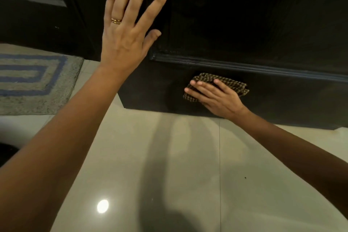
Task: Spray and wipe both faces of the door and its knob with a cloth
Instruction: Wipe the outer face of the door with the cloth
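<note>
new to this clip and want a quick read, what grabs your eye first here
The left hand fills the upper middle, its fingers straight and spread against the dark door, with a gold ring on one finger. Lower right, the right hand presses a checked cloth flat on the door's bottom panel, just under a moulding. At far left a blue-striped mat lies on the pale glossy floor.
</note>
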